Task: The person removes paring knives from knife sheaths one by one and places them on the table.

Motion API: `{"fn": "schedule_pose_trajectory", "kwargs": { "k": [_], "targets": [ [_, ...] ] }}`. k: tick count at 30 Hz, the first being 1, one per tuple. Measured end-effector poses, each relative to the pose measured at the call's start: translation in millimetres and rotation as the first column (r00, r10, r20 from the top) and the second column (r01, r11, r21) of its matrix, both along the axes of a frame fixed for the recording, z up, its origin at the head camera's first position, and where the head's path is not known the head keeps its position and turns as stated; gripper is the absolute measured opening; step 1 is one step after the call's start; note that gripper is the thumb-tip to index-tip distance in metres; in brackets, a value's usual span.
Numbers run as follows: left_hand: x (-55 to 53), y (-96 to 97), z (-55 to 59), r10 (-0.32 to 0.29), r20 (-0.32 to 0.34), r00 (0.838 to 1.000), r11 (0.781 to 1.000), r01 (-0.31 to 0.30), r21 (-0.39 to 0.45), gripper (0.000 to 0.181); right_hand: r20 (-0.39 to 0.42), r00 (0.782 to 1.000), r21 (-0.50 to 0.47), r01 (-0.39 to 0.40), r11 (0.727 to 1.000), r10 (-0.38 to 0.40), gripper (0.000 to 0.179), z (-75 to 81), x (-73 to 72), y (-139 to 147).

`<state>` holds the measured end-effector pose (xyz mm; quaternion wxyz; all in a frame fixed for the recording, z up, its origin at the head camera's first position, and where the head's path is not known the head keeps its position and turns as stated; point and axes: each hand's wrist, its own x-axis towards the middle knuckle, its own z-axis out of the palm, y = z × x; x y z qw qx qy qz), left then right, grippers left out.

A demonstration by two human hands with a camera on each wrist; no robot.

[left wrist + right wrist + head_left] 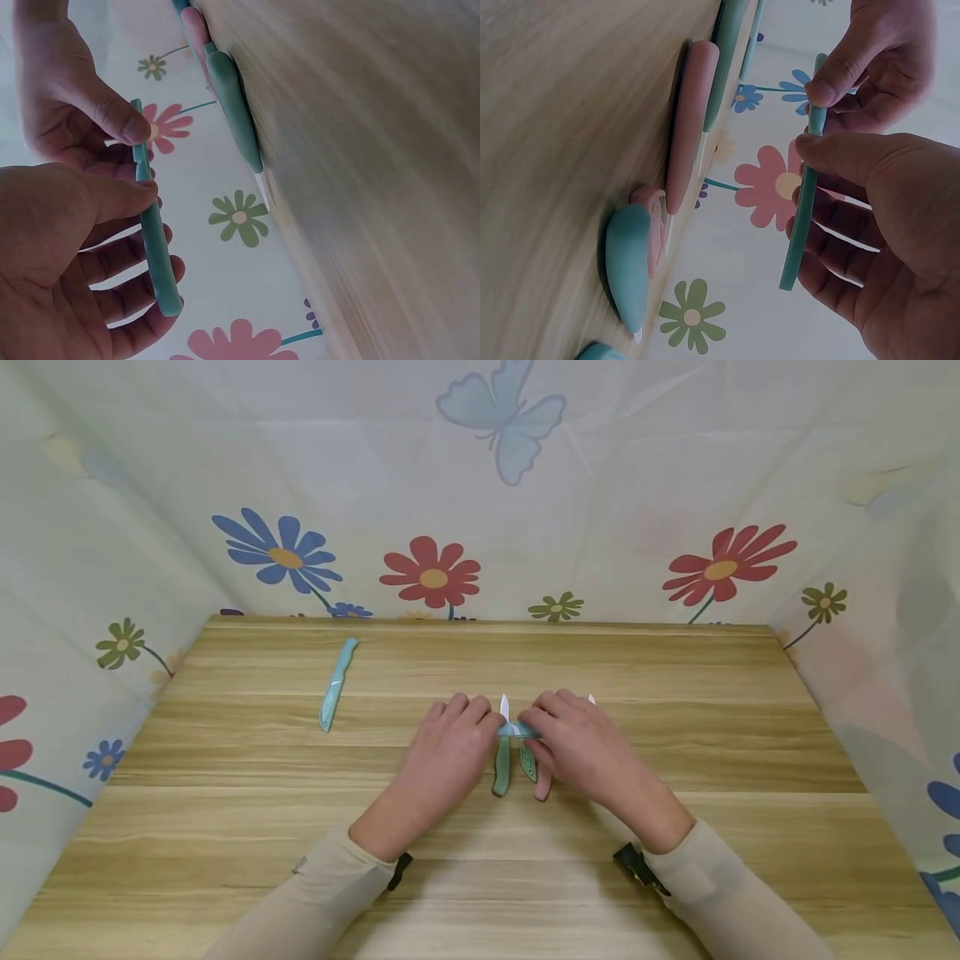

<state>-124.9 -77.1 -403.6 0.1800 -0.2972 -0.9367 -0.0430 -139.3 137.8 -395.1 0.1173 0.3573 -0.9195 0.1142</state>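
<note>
A slim teal knife (517, 729) is held level just above the table between both hands. My left hand (453, 747) grips its rounded handle (159, 259), thumb along one side and fingers behind. With my right hand (581, 739) I pinch the flat sheath (801, 225) at the other end, thumb against the fingers. The two hands are close together at the knife's middle. Below them lie a bare-bladed green knife (502, 768), a green patterned sheath (528, 762) and a pink-handled knife (543, 783), partly covered by my right hand.
Farther left on the wooden table (225, 827) lies another light-blue knife (337, 685) in its sheath. Beyond the pink knife, the right wrist view shows a pink sheath (654, 229) and a rounded teal handle (628, 259). Flower-printed cloth (600, 510) borders the table's back and sides.
</note>
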Motion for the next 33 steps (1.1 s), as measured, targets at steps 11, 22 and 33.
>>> {"fn": "schedule_pose_trajectory", "kwargs": {
  "k": [11,22,33],
  "targets": [
    [-0.3,0.4,-0.3,0.004,0.007,1.0,1.0,-0.004,-0.01,0.016,-0.002,1.0,-0.009,-0.004,1.0,0.004,0.02,-0.5,-0.4,-0.4],
    [0.5,0.5,0.5,0.008,0.014,1.0,1.0,-0.008,-0.001,0.017,0.013,1.0,-0.011,0.002,1.0,-0.002,0.021,0.3,-0.7,-0.2],
    [0.2,0.2,0.2,0.005,0.004,1.0,1.0,-0.005,0.007,0.017,0.015,1.0,-0.019,0.0,1.0,0.0,0.022,-0.9,-1.7,0.6]
  ]
}}
